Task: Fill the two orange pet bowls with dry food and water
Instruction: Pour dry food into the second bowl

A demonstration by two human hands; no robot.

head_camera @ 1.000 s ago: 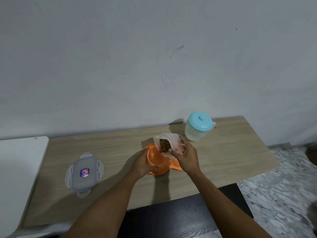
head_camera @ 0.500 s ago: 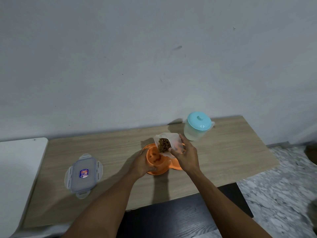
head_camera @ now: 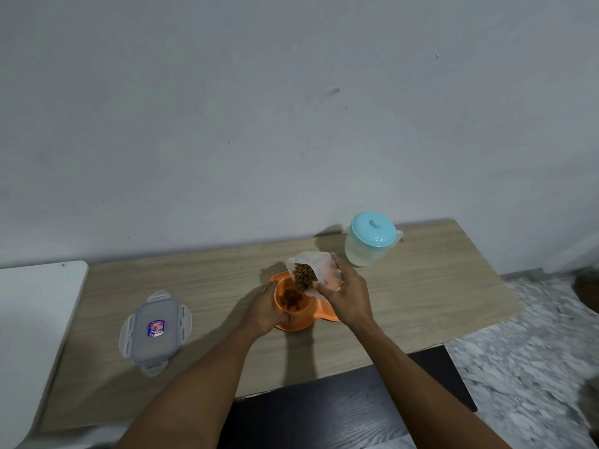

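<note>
Head view: near the wooden table (head_camera: 421,286)'s middle, a right hand (head_camera: 348,294) clasps a tilted clear container (head_camera: 316,265), spilling kibble (head_camera: 303,277) into the orange double pet bowl (head_camera: 291,306)'s left well, while the left hand (head_camera: 264,307) grips its rim, apparently steadying it; the lidded water jug (head_camera: 371,241) waits by the far edge

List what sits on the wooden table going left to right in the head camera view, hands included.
Container lid → left hand on the orange bowl's edge → orange double bowl with some dry food in it → clear food container, tilted over the bowl → right hand holding it → water pitcher with a blue lid.
</note>
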